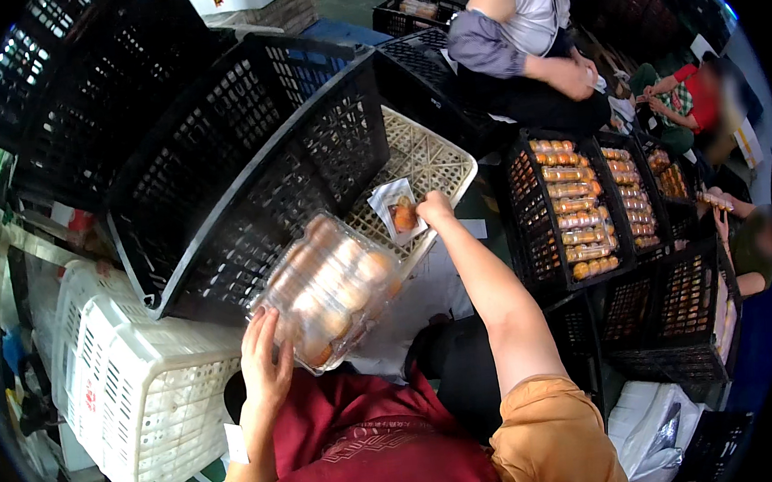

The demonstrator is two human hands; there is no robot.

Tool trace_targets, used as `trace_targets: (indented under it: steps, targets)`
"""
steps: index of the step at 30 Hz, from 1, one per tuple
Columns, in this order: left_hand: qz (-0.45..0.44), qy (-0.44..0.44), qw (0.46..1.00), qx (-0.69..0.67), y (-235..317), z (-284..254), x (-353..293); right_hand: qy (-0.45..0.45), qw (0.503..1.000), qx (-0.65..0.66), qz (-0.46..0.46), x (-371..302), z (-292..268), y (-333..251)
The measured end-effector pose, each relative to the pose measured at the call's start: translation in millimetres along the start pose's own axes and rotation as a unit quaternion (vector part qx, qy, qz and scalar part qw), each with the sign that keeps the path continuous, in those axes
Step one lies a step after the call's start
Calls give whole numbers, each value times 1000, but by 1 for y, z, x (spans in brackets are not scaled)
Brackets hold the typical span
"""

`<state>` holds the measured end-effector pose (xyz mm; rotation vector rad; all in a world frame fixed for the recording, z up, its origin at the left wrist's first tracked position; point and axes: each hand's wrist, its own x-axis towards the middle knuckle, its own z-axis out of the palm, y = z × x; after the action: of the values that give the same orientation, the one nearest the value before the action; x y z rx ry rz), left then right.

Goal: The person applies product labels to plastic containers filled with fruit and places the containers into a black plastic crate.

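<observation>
My left hand (267,357) grips the near left edge of a clear plastic pack (331,285). Rows of round, pale-orange items show through its shiny walls; I cannot tell their exact kind. The pack lies at a slant in front of my body, its far end by the white slatted crate (437,143). My right hand (435,209) is closed on the right edge of a small printed paper label (397,211). The label is white with an orange picture and lies over the white crate's top. My right fingertips are partly hidden.
A large black crate (282,159) stands at the left, with a white basket (137,393) nearer me. On the right, black crates (523,222) hold rows of packed orange items (576,201). One co-worker (529,52) sits beyond; others work farther right. A white bag (650,428) lies lower right.
</observation>
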<state>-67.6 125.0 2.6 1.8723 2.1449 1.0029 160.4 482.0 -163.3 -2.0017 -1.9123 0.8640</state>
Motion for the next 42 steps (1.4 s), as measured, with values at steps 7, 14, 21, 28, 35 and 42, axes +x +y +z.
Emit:
trace_targets:
  steps: [7,14,21,28,35,42]
  targets:
    - [-8,-22,1000,11,4,4,-20,10,999,33,10,-13,0,-13]
    - [-1,-40,999,-7,17,16,-16,60,996,69,21,-16,1,-11]
    - [-37,-33,998,-37,46,9,-13,200,938,268,-95,-47,-6,-25]
    - [-39,-115,966,-230,84,20,2,177,860,423,-225,-194,-103,-29]
    - [-197,-208,809,-513,102,42,-32,55,828,526,-183,-318,-92,-24]
    - [-234,-171,779,-556,104,33,-69,-3,832,525,-178,-350,-82,-11]
